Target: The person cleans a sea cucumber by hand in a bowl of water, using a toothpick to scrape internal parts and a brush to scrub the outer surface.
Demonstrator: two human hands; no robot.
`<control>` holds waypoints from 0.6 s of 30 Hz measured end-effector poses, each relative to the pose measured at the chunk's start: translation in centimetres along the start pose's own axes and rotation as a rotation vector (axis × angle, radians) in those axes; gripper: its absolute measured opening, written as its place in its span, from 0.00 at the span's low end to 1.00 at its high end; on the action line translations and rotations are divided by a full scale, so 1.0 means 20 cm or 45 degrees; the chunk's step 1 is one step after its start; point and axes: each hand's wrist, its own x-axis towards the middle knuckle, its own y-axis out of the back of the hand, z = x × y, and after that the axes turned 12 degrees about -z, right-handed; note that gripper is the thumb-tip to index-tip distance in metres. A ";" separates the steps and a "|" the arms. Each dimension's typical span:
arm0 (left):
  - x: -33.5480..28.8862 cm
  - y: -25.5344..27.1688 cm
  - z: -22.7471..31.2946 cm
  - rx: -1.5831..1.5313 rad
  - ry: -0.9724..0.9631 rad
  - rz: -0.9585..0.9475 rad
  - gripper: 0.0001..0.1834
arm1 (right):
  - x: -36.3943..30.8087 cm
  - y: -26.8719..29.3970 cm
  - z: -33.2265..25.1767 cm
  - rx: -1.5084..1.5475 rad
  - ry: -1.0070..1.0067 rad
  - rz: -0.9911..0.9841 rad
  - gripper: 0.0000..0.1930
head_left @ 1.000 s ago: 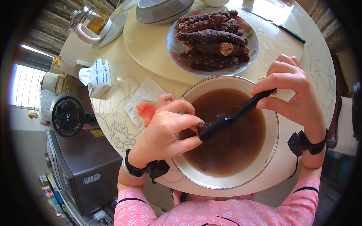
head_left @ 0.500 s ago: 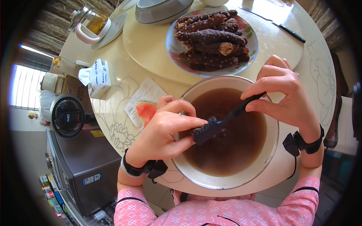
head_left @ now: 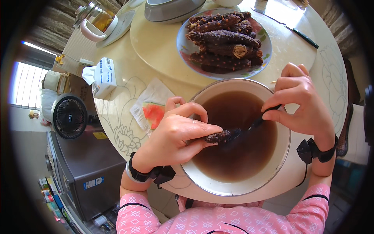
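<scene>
Over a white enamel basin of brown water, my left hand pinches a dark, bumpy sea cucumber between thumb and fingers. My right hand grips the slim handle of a black brush. The brush head is blurred and meets the right end of the sea cucumber, just above the water. Behind the basin, several dried-looking brown sea cucumbers are piled on a floral plate. Much of the held sea cucumber is hidden by my left fingers.
A watermelon slice lies on a tissue left of the basin. Farther left stand a tissue pack and a glass teapot. A black-handled knife rests at the far right, with a grey dish behind. A black fan is off the table.
The brush has shifted slightly right and down, and its head has swung from lying across the sea cucumber to its right end. My left hand has moved slightly; its sea cucumber shows more.
</scene>
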 end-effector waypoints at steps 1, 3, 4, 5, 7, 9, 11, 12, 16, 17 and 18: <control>0.00 0.00 0.00 0.000 0.003 0.002 0.21 | 0.00 0.00 -0.01 0.023 0.010 0.026 0.10; 0.01 0.01 0.01 0.072 -0.010 -0.005 0.20 | 0.01 -0.02 -0.03 0.048 0.009 0.051 0.10; 0.01 0.01 0.00 0.069 -0.011 -0.008 0.20 | 0.04 -0.05 -0.04 0.110 0.028 0.131 0.10; 0.00 0.00 -0.01 0.064 -0.010 -0.009 0.21 | 0.05 -0.07 -0.05 0.173 0.052 0.211 0.10; -0.01 0.00 -0.01 0.060 -0.007 -0.012 0.21 | 0.05 -0.08 -0.04 0.144 0.044 0.160 0.10; 0.00 0.01 0.00 0.058 -0.031 -0.020 0.21 | 0.04 -0.06 -0.02 0.109 0.038 0.108 0.10; 0.00 0.01 -0.01 0.049 -0.044 -0.019 0.22 | 0.00 0.00 0.00 -0.008 0.020 -0.067 0.10; 0.00 0.01 -0.01 0.039 -0.058 -0.021 0.23 | 0.01 -0.01 -0.01 -0.008 0.018 -0.068 0.10; 0.00 0.01 0.00 0.017 -0.024 -0.051 0.24 | 0.05 -0.10 -0.04 0.161 0.062 0.144 0.11; -0.01 0.01 -0.01 0.022 -0.021 -0.053 0.25 | 0.06 -0.11 -0.03 0.201 0.084 0.208 0.11; -0.01 0.02 -0.01 0.027 -0.018 -0.056 0.25 | 0.06 -0.10 -0.03 0.203 0.086 0.208 0.11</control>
